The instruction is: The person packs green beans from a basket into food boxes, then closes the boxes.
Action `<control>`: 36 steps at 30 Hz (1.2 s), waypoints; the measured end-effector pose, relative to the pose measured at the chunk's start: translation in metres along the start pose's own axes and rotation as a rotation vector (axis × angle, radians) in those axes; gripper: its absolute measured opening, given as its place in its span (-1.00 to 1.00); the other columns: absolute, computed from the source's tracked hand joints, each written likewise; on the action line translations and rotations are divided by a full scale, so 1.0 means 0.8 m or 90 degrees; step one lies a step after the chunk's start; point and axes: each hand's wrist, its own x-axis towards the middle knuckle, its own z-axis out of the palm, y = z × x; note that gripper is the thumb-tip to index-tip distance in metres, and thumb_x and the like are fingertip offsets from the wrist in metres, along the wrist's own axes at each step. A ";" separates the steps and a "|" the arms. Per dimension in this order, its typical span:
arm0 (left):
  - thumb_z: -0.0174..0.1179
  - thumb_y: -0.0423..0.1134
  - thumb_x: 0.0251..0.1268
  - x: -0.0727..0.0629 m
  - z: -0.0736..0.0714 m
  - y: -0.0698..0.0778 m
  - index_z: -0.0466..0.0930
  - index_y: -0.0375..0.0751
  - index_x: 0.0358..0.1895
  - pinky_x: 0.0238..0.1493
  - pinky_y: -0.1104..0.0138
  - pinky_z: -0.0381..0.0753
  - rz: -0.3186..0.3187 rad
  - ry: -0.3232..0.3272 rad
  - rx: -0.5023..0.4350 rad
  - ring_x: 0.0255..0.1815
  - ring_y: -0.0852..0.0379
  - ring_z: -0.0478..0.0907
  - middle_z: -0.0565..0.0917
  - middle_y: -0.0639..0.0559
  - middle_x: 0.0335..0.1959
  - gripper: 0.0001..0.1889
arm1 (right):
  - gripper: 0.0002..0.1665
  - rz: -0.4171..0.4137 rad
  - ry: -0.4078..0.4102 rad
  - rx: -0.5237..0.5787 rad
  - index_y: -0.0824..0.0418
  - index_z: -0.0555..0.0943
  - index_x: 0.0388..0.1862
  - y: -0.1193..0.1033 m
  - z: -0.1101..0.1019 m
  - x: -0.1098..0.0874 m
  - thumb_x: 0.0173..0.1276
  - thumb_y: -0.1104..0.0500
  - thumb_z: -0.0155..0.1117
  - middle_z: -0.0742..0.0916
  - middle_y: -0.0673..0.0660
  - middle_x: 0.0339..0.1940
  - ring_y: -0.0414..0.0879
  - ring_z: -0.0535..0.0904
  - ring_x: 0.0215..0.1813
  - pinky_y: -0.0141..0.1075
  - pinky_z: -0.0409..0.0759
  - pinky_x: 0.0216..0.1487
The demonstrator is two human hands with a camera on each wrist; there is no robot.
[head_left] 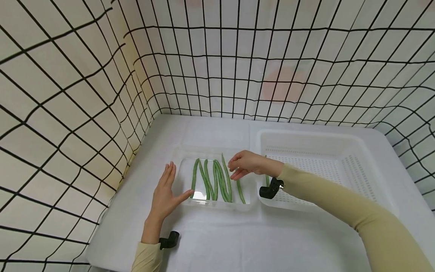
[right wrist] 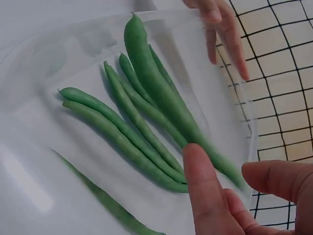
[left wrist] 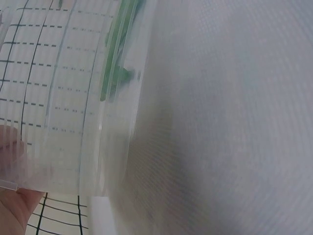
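Note:
Several green beans lie side by side in a clear shallow tray. My right hand is over the tray's right half, thumb and index finger parted. One green bean runs right by those fingertips, looking larger than the beans below it in the right wrist view. Another bean lies under this hand, partly hidden. My left hand stands at the tray's left side, fingers straight, thumb at the near left corner. Through the tray wall, the left wrist view shows its fingers.
A white perforated basket stands right of the tray, a green bean in it partly behind my right wrist. Black wire grid walls the back and sides of the white-covered table.

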 end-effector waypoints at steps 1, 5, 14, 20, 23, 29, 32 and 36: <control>0.42 0.19 -0.10 0.000 0.001 0.000 -0.01 -0.26 0.49 0.29 -0.16 0.10 0.000 -0.001 0.000 0.50 0.02 -0.13 0.00 -0.02 0.51 0.14 | -0.58 0.000 0.001 0.000 0.52 0.38 0.19 0.001 -0.001 -0.001 0.41 0.33 0.07 0.57 0.45 0.03 -0.03 0.69 -0.36 -0.14 0.63 -0.14; 0.42 0.19 -0.10 0.000 0.002 0.001 -0.01 -0.26 0.49 0.29 -0.15 0.11 0.002 0.002 0.003 0.50 0.02 -0.12 0.01 -0.04 0.51 0.14 | -0.53 -0.018 0.005 0.002 0.53 0.34 0.24 0.001 -0.010 -0.011 0.45 0.27 0.03 0.50 0.50 0.14 0.02 0.69 -0.27 -0.14 0.62 -0.13; 0.43 0.17 -0.12 0.002 0.002 0.001 0.06 -0.35 0.46 0.27 -0.17 0.13 0.018 0.015 0.001 0.49 -0.03 -0.08 0.04 -0.08 0.50 0.12 | -0.45 -0.075 0.127 0.094 0.47 0.34 0.26 0.004 -0.067 -0.039 0.48 0.10 0.06 0.53 0.40 0.07 -0.03 0.66 -0.20 -0.19 0.61 -0.08; 0.43 0.17 -0.12 0.000 0.002 0.000 0.04 -0.32 0.47 0.26 -0.18 0.14 0.015 0.015 0.000 0.49 -0.01 -0.09 0.04 -0.06 0.50 0.13 | -0.42 -0.014 0.165 0.105 0.49 0.32 0.27 0.042 -0.109 -0.044 0.49 0.06 0.02 0.57 0.35 0.05 -0.08 0.66 -0.21 -0.23 0.61 -0.08; 0.43 0.18 -0.12 -0.001 0.002 0.000 0.04 -0.31 0.47 0.27 -0.18 0.13 0.012 0.014 -0.003 0.49 0.00 -0.10 0.02 -0.03 0.51 0.13 | -0.43 0.026 0.150 0.096 0.50 0.30 0.29 0.068 -0.124 -0.041 0.51 0.10 0.00 0.57 0.38 0.05 -0.06 0.67 -0.21 -0.22 0.61 -0.09; 0.43 0.20 -0.13 -0.001 0.003 -0.001 0.05 -0.32 0.47 0.28 -0.17 0.12 0.012 0.013 -0.004 0.49 0.00 -0.10 0.02 -0.02 0.51 0.14 | -0.45 0.098 0.157 0.106 0.55 0.25 0.28 0.111 -0.137 -0.031 0.49 0.19 0.01 0.63 0.34 -0.10 -0.05 0.69 -0.29 -0.21 0.63 -0.16; 0.43 0.19 -0.12 0.000 0.003 0.000 0.04 -0.31 0.47 0.28 -0.16 0.12 0.011 0.010 -0.001 0.49 -0.01 -0.10 0.03 -0.03 0.50 0.13 | -0.44 0.114 0.163 0.112 0.58 0.21 0.28 0.118 -0.135 -0.028 0.47 0.22 0.02 0.63 0.33 -0.13 -0.03 0.69 -0.29 -0.18 0.63 -0.15; 0.43 0.19 -0.12 0.000 0.002 0.001 0.04 -0.30 0.47 0.28 -0.16 0.12 0.010 0.010 0.001 0.49 -0.01 -0.10 0.03 -0.04 0.50 0.13 | -0.40 0.102 0.156 0.129 0.59 0.13 0.32 0.122 -0.131 -0.024 0.47 0.24 0.00 0.63 0.31 -0.19 -0.01 0.69 -0.27 -0.16 0.62 -0.13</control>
